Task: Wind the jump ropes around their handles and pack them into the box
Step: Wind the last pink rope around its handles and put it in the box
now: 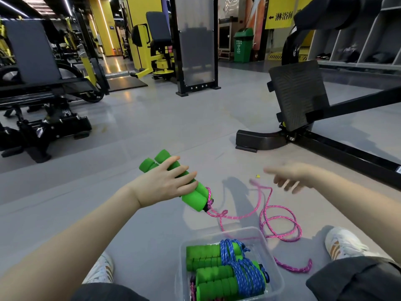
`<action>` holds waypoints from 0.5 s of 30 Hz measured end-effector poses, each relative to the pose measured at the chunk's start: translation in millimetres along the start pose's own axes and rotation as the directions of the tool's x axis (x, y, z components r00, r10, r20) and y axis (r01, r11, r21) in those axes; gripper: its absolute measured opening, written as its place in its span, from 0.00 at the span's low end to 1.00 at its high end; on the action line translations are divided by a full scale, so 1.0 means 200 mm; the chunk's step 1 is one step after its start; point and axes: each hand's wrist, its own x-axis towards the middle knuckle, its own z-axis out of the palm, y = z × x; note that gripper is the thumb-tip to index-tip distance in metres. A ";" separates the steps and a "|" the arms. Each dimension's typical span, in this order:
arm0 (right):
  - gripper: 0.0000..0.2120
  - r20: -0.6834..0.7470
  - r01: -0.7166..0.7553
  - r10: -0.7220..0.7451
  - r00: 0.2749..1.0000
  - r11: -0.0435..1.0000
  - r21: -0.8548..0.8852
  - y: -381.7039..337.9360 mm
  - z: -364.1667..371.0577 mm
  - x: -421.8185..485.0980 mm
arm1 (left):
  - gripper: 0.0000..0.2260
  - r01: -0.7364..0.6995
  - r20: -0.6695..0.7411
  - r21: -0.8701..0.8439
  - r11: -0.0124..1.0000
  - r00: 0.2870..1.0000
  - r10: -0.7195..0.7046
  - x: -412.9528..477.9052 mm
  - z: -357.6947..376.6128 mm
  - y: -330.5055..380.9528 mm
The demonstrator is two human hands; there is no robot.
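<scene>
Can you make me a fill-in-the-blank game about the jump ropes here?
1. The loose rope lying on the floor is ____.
2. The handles in the left hand are ____.
3. The ropes wound up in the box are ____.
Missing words: pink, green, blue.

Soft foam, woven cord, hard plastic

Green foam handles (192, 197) are matt and spongy; pink rope (280, 222) and blue rope (245, 270) are rough braided cord; the near box (249, 230) is clear glossy plastic; the grey floor (152, 118) is smooth and faintly shiny; the far-right footplate (297, 94) is ribbed matt black.
</scene>
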 end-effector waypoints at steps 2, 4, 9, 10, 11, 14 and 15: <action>0.18 -0.101 0.232 -0.276 0.956 0.920 -0.316 -0.04 0.07 -0.02 | 0.13 -0.046 -0.046 0.037 0.998 0.998 0.048 0.04 -0.02 0.00; 0.30 0.100 0.555 -0.549 0.830 0.794 -0.247 -0.16 0.16 -0.07 | 0.12 -0.060 -0.102 0.064 0.996 0.993 0.067 0.09 -0.03 0.01; 0.26 0.422 0.747 -0.641 0.641 0.647 -0.151 -0.32 0.39 -0.10 | 0.08 -0.086 -0.207 0.044 0.995 0.974 0.093 0.15 -0.05 0.05; 0.19 0.434 0.752 -0.638 0.636 0.639 -0.161 -0.32 0.40 -0.09 | 0.08 -0.086 -0.196 0.043 0.995 0.976 0.093 0.13 -0.05 0.05; 0.14 0.436 0.750 -0.629 0.644 0.631 -0.198 -0.31 0.38 -0.09 | 0.09 -0.068 -0.181 0.042 0.997 0.981 0.075 0.10 -0.04 0.04; 0.17 0.293 0.735 -0.678 0.674 0.572 -0.365 -0.26 0.31 -0.07 | 0.12 0.072 -0.131 0.076 0.995 0.989 -0.062 0.00 -0.02 -0.02; 0.18 0.237 0.716 -0.690 0.684 0.573 -0.400 -0.25 0.29 -0.07 | 0.13 0.139 -0.117 0.086 0.987 0.985 -0.128 -0.02 -0.01 -0.04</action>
